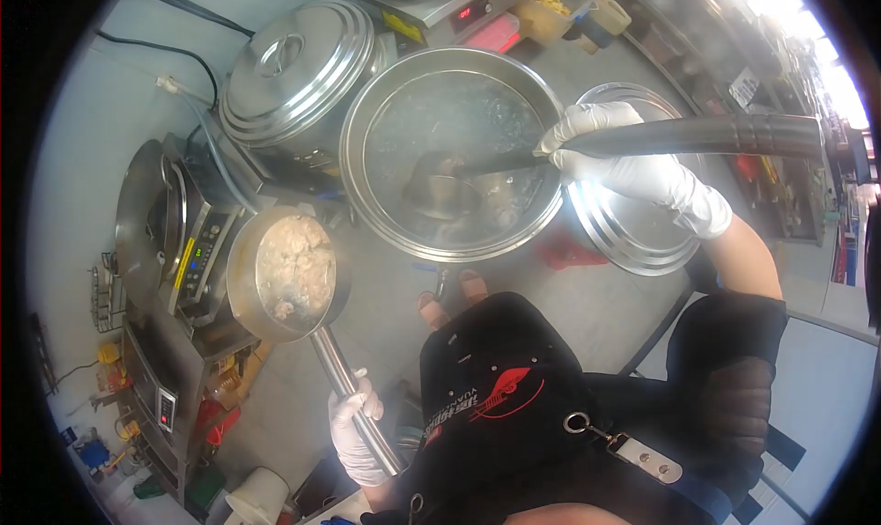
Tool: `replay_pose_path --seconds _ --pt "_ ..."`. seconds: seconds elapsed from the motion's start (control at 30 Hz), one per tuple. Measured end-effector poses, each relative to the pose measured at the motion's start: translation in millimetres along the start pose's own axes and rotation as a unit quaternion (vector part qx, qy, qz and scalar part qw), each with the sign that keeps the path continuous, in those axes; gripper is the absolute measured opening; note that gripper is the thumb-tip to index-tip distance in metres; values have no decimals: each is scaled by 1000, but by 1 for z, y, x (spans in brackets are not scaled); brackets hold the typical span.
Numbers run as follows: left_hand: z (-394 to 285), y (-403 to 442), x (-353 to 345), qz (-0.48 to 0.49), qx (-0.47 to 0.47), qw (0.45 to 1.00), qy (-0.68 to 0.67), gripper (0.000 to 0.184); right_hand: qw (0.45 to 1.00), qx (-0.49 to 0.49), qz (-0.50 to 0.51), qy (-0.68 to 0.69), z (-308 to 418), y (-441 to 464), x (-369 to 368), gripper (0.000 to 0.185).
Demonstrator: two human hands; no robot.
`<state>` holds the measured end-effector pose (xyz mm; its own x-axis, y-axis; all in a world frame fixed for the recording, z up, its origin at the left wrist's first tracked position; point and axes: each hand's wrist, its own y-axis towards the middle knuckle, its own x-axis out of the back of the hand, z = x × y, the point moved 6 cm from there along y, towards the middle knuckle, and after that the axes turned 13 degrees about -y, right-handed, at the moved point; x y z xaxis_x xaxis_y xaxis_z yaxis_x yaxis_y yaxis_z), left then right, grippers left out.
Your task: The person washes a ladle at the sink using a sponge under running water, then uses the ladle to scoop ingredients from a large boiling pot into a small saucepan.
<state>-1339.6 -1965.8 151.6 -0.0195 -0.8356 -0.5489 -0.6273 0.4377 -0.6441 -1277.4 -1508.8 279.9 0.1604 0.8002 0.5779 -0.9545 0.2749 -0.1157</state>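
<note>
My left hand (356,424), in a white glove, is wrapped round the tubular metal handle of a saucepan (240,291). Pale, clumped food that looks like minced meat (295,263) lies in the saucepan, which is held left of a large stock pot. My gloved right hand (633,158) is closed on the thick dark handle of a ladle (440,195). The ladle's bowl is down inside the stock pot (358,199), where steaming, bubbling liquid (404,121) shows. How deep the bowl sits in the liquid is hard to tell through the steam.
A lidded steel pot (317,48) stands beyond the stock pot to the left. A round metal lid (633,240) lies to its right, partly under my right arm. Cookers with a wok (138,213) line the left wall. Tubs of food (555,20) stand at the back.
</note>
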Motion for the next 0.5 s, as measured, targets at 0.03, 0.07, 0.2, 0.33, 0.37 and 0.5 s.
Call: replay_pose_path --seconds 0.03,0.07,0.2,0.33,0.37,0.5 --pt "0 0 -1 2 -2 1000 0 44 1000 5 5 0 -2 -1 1 16" --pt "-1 0 -2 3 -4 1000 -1 43 1000 11 10 -1 -4 -2 1 16" --pt "0 0 -3 11 -6 1000 -8 41 996 82 -1 -27 -3 -6 -2 15" --pt "1 1 -1 15 -1 1000 -14 41 998 52 32 -23 3 -9 -6 15" --pt "1 2 -1 17 1 1000 -15 41 999 34 41 -10 2 -10 -7 17" --pt "1 2 3 16 2 1000 -16 43 999 2 52 -5 3 -12 -9 19"
